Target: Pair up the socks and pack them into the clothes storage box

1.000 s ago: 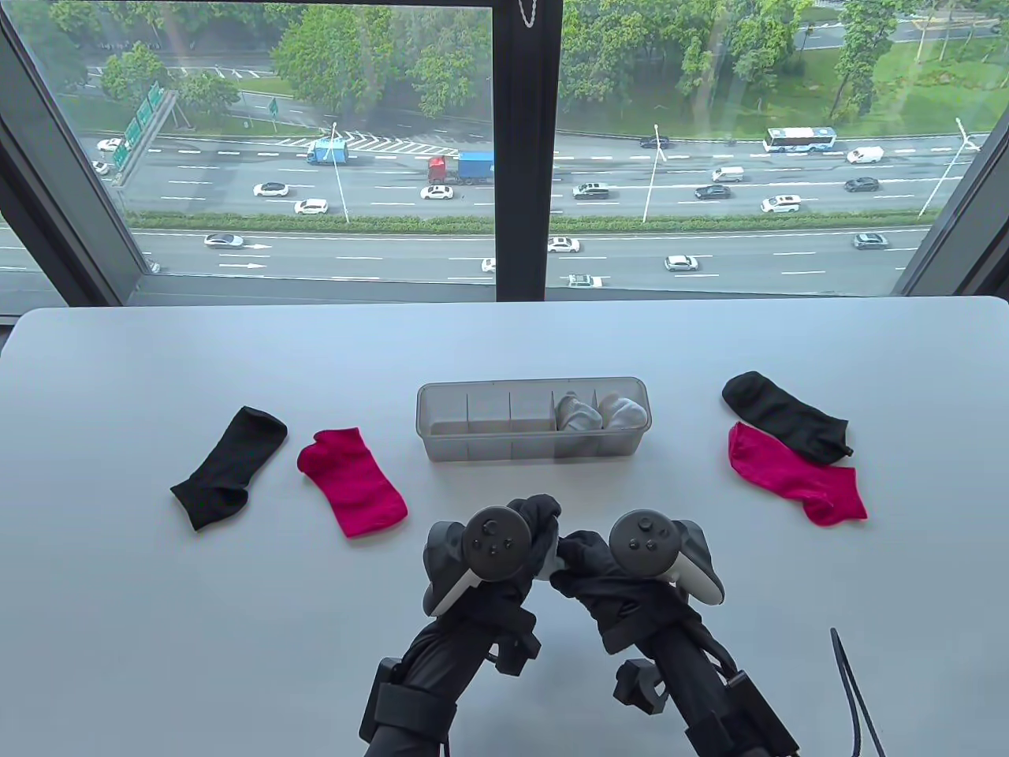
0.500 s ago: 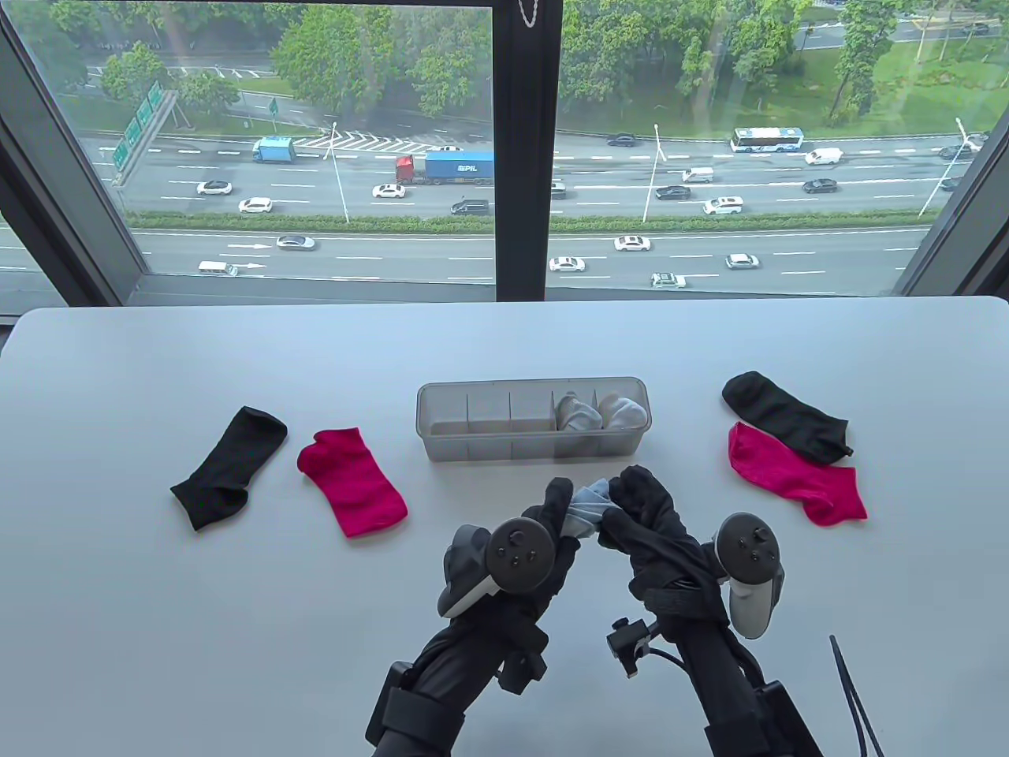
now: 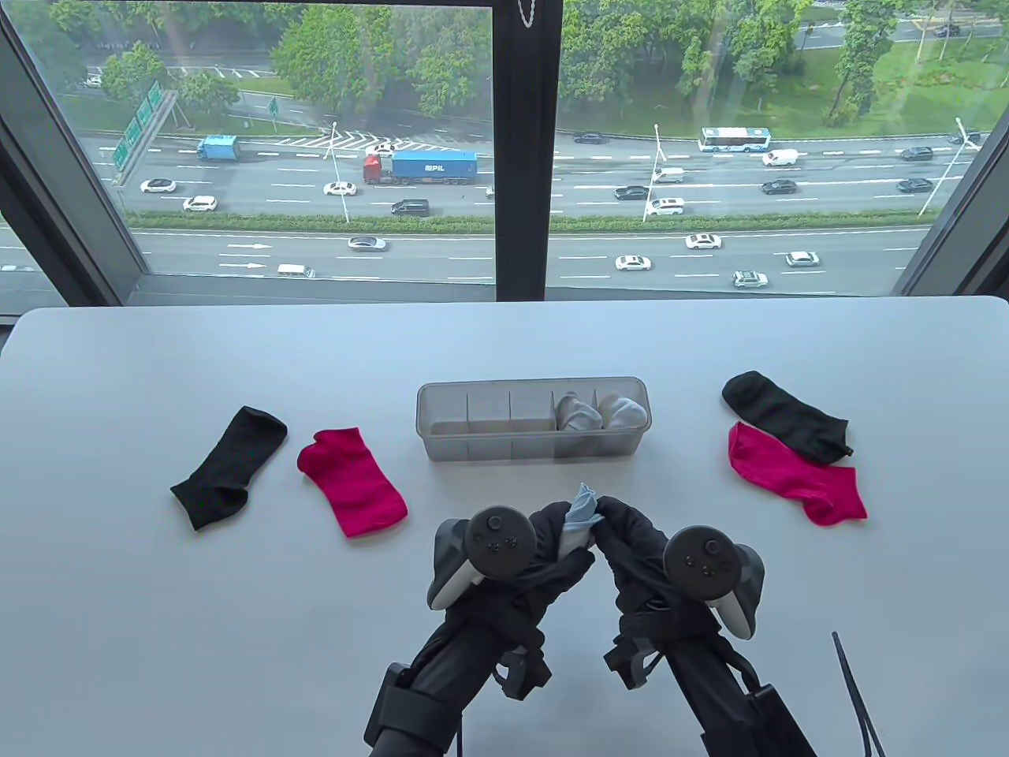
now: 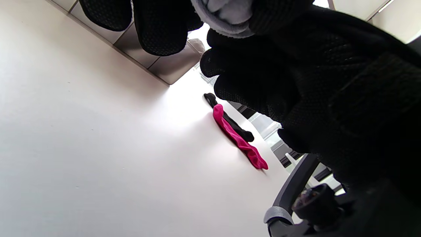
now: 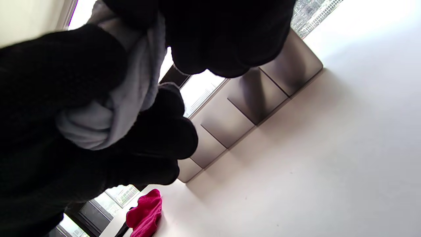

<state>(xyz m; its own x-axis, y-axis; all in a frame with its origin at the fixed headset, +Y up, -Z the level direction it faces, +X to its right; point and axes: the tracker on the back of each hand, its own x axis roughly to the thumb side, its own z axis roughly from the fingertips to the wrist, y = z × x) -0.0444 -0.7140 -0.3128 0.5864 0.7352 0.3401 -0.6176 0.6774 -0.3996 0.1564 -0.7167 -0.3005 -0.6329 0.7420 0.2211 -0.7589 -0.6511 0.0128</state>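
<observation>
Beyond the window (image 3: 315, 118), a multi-lane highway carries traffic; a blue container on a red-cabbed truck (image 3: 422, 167) bears white lettering that appears to read "PIL", and the green road signs (image 3: 138, 126) at far left are too small to read. White table (image 3: 158, 631) fills the foreground.

Left to right on the table: a black sock (image 3: 228, 467) lying flat; just beside it, apart, a magenta sock (image 3: 352, 482); at centre, the translucent grey clothes storage box (image 3: 504, 445), a long tray split by dividers into compartments, with two balled white sock pairs (image 3: 601, 412) filling its two rightmost far compartments while the remaining compartments show only bare walls. At right, a second black sock (image 3: 784, 414) lies touching and slightly overlapping a second magenta sock (image 3: 794, 473).

Near the front edge, just in front of the box, the left hand (image 3: 544, 544) and right hand (image 3: 631, 536) meet around a bundled pale grey sock pair (image 3: 579, 516). Fingers of both hands curl round the bundle and clamp it; only a small peak of fabric protrudes above the gloves. The wrist views confirm a soft, rolled, light grey knit pressed between black gloved fingers (image 5: 154, 138), raised off the table.
</observation>
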